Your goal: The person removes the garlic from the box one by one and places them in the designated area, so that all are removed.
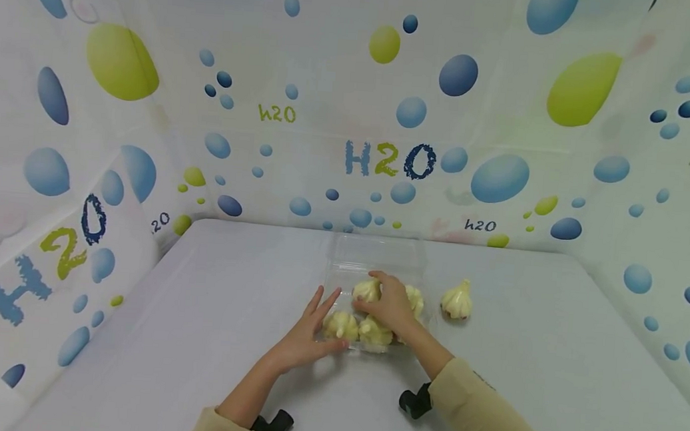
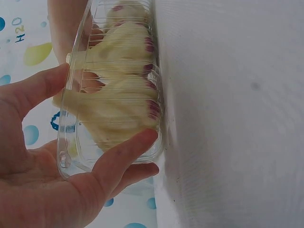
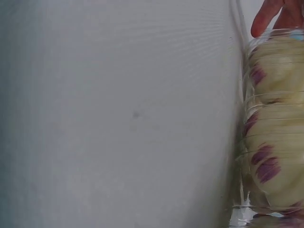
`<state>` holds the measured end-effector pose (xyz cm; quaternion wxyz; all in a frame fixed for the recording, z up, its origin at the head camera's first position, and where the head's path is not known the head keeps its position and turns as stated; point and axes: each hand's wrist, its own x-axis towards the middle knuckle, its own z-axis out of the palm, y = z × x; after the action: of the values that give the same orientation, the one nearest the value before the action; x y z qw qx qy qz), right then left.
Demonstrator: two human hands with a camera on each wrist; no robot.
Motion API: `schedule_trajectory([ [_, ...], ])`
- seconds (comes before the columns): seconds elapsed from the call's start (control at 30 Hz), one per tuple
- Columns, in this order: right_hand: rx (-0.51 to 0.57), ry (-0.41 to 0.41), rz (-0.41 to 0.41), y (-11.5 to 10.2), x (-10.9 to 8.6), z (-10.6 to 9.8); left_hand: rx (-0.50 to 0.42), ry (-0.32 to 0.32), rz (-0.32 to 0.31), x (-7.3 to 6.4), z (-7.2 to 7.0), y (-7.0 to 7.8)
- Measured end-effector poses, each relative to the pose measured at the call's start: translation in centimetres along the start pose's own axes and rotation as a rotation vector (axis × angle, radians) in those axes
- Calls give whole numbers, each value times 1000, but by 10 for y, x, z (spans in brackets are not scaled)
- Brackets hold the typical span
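A clear plastic clamshell box [image 2: 63, 160] holds several pale garlic bulbs with purple-tinged bases; its lid [image 1: 378, 251] lies folded back. My left hand [image 1: 305, 338] is at the box's left front corner, its fingers spread and fairly straight, with the thumb along the front wall. Reaching in from the right, my right hand [image 1: 394, 307] grips a garlic bulb [image 1: 365, 289] at the back left of the box between thumb and fingers. Two bulbs, a left one [image 1: 341, 325] and a middle one [image 1: 375, 331], sit in the front row. The right wrist view shows the box's front side, not the right hand.
One loose garlic bulb [image 1: 456, 300] stands on the white table [image 1: 226, 287] to the right of the box. A printed curtain [image 1: 332, 61] hangs behind and at the sides. Black wrist devices, one of them the left device [image 1: 273, 428], sit under both sleeves.
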<state>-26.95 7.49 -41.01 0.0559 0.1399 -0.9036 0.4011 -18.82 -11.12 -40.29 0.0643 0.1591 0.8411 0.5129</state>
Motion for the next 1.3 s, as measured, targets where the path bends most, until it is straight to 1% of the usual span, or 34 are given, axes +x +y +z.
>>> schedule_trajectory([
  [0.1, -25, 13, -17, 1, 0, 2, -16, 4, -5, -4, -1, 8],
  [0.17, -31, 14, -15, 2, 1, 3, -13, 5, -6, -4, -1, 9],
  [0.37, -31, 27, -27, 2, 3, 3, 7, 12, 5, 3, 1, -5],
  [0.47, -25, 30, -40, 3, 5, 3, 15, 17, 5, 5, 2, -9],
  [0.53, -24, 30, -47, 3, 5, 3, 21, 19, 4, 5, 2, -9],
  [0.6, -20, 32, -53, 4, 5, 4, 18, 21, 1, 3, 2, -5],
  [0.77, -2, 33, -56, 4, 6, 4, -12, 20, 1, -5, -1, 17],
  [0.83, 8, 32, -55, 4, 6, 4, -19, 19, 4, -6, -2, 21],
  [0.93, 19, 24, -55, 4, 5, 3, -10, 20, 6, -4, -1, 14],
  [1.1, 38, 20, -53, 3, 4, 1, 21, 17, 4, 5, 2, -7],
  [1.2, 49, 28, -56, 2, 3, 0, 17, 14, 2, 7, 2, -12],
  [1.3, 62, 39, -63, 0, 2, -3, 16, 14, -1, 7, 2, -13],
])
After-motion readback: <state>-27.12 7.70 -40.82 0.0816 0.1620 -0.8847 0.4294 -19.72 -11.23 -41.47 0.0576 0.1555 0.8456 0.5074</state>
